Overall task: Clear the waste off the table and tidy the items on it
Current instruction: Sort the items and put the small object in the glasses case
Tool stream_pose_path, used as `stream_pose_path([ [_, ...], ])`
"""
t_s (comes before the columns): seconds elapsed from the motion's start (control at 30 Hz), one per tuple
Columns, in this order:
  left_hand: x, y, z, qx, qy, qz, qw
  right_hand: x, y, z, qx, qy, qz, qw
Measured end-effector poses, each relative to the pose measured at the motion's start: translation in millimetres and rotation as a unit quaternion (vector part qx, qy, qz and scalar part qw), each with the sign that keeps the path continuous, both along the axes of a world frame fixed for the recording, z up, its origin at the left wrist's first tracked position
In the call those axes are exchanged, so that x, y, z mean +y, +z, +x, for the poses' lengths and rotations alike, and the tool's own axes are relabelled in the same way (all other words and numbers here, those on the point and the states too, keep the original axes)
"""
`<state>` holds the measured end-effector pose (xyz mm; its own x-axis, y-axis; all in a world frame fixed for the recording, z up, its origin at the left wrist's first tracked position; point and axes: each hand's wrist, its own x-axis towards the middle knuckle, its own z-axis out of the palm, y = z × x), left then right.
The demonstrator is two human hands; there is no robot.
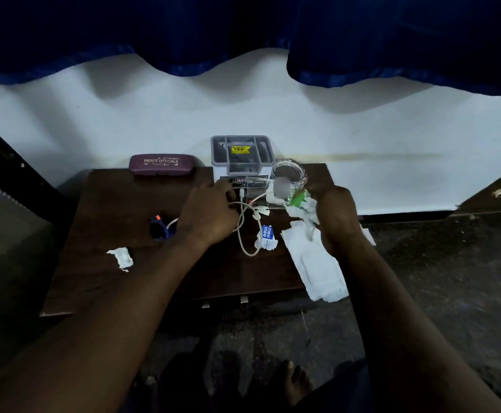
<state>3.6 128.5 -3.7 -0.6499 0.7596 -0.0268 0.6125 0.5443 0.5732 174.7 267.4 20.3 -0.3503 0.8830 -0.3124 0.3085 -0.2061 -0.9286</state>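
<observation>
Gripping a wad of crumpled white and green paper (301, 207), the right hand (337, 217) is over the right edge of the table (118, 201), with a long white strip (314, 263) hanging below it. The left hand (210, 211) lies on a white cable (241, 234) mid-table; whether its fingers hold it I cannot tell. 2 more scraps lie there: a blue-printed wrapper (267, 236) near the middle and a white scrap (122, 257) toward the left edge. A purple spectacle case (160, 164) sits at the far edge.

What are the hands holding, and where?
Right hand grips the paper waste by its crumpled top. Left hand reaches the white cable; any grip cannot be told.
</observation>
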Motion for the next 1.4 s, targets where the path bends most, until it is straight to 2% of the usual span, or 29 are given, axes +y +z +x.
stream_pose_path([
  [0.1, 22, -11, -10, -0.061, 0.017, 0.059, 0.996, -8, -8, -8, -0.004, 0.022, -0.066, 0.998],
  [0.23, 51, -28, -18, -0.129, 0.053, 0.086, 0.987, -17, -18, -14, -0.069, 0.082, 0.023, 0.994],
  [0.37, 64, -41, -23, -0.204, 0.087, 0.085, 0.971, -13, -23, -14, -0.112, 0.138, 0.065, 0.982],
  [0.5, 71, -49, -29, -0.293, 0.092, 0.11, 0.945, -9, -29, -15, -0.175, 0.142, 0.134, 0.965],
  [0.6, 73, -54, -31, -0.273, 0.062, 0.105, 0.954, -2, -30, -11, -0.224, 0.139, 0.199, 0.944],
  [0.73, 70, -58, -37, -0.259, 0.007, 0.105, 0.96, 11, -30, -6, -0.239, 0.031, 0.264, 0.934],
  [0.87, 71, -59, -41, -0.189, -0.061, 0.045, 0.979, 25, -36, -12, -0.265, 0.054, 0.24, 0.932],
  [0.97, 73, -59, -41, -0.119, -0.079, 0.025, 0.989, 29, -44, -21, -0.262, 0.097, 0.216, 0.935],
  [1.03, 73, -59, -41, -0.109, -0.085, 0.021, 0.99, 30, -47, -23, -0.25, 0.093, 0.204, 0.942],
  [1.13, 71, -57, -42, -0.145, -0.107, 0.03, 0.983, 31, -48, -25, -0.244, 0.084, 0.194, 0.946],
  [1.3, 68, -54, -46, -0.245, -0.19, 0.05, 0.949, 27, -51, -30, -0.242, 0.095, 0.21, 0.943],
  [1.4, 69, -57, -51, -0.288, -0.194, 0.039, 0.937, 26, -53, -31, -0.233, 0.086, 0.199, 0.948],
])
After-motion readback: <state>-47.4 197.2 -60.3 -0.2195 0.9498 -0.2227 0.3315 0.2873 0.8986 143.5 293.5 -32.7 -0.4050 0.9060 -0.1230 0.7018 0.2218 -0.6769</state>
